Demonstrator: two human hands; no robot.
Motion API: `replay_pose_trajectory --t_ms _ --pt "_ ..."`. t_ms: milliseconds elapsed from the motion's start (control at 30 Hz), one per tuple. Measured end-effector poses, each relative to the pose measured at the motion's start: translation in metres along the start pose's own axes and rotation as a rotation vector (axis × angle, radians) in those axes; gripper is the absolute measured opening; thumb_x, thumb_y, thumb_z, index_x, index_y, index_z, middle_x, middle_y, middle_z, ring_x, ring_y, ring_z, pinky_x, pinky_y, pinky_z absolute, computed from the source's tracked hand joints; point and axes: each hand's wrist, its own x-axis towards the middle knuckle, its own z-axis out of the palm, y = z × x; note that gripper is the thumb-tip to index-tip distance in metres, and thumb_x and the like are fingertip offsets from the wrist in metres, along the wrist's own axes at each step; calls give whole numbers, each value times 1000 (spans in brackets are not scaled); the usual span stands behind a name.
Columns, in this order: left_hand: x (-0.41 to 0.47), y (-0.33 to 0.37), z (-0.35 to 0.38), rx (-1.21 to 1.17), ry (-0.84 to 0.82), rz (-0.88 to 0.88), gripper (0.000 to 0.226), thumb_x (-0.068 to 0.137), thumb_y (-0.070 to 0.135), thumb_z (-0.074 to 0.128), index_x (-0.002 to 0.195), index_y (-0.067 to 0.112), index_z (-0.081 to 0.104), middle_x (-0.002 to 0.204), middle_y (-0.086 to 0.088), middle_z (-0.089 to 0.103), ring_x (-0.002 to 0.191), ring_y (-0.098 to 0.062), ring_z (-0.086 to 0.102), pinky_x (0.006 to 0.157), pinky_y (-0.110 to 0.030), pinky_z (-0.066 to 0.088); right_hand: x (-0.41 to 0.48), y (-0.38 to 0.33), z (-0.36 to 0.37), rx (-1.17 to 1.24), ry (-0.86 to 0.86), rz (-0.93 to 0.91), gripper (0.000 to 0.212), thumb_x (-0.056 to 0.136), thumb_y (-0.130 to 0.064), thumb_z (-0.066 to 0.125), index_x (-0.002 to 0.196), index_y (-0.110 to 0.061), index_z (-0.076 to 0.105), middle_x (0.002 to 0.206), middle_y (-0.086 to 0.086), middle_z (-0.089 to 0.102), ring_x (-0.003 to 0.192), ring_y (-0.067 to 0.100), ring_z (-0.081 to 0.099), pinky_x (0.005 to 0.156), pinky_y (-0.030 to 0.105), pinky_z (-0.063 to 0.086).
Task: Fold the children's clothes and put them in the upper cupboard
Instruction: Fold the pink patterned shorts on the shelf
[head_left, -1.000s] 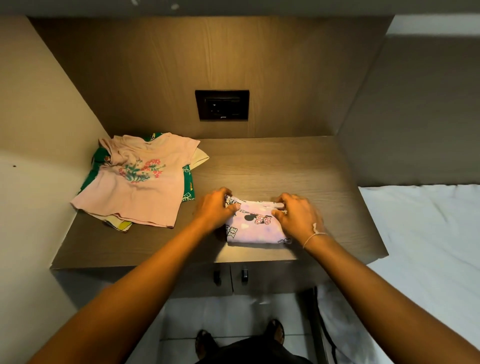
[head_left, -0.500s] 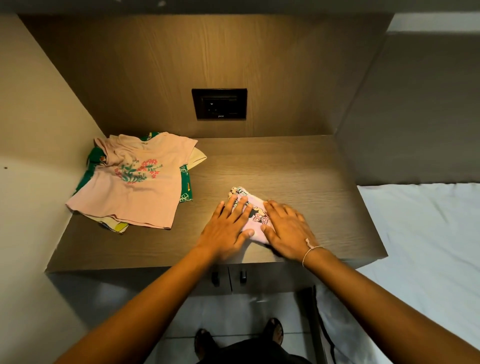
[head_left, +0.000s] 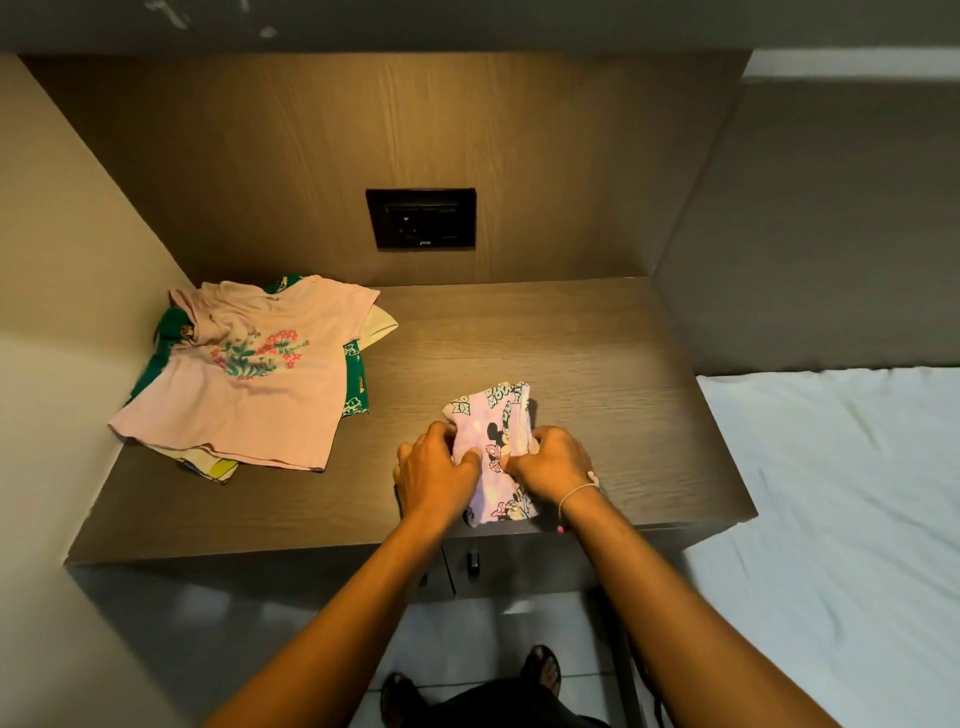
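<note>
The folded lilac garment (head_left: 493, 441) is gripped at its sides by the left hand (head_left: 436, 470) and the right hand (head_left: 553, 462), fingers curled into the fabric, on the desk (head_left: 597, 353). Just beyond the fingertips, printed letters "MO" are legible. Far left of the left hand, a pink floral T-shirt (head_left: 249, 374) is laid over a green garment (head_left: 356, 384). Beyond both hands, the wall socket (head_left: 421, 218) marking cannot be read.

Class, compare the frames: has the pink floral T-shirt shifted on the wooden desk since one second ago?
No. The pink floral T-shirt still lies at the wooden desk's back-left corner, left of the wall socket, atop the green garment.
</note>
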Motion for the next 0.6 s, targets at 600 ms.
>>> replay_pose_trajectory --t_ms 600 --pt "-9 150 128 18 -321 243 45 81 37 76 117 22 54 116 -1 65 103 -23 61 82 -34 50 11 138 -153 -11 253 62 45 85 -44 68 118 -15 58 122 11 66 105 32 63 86 39 50"
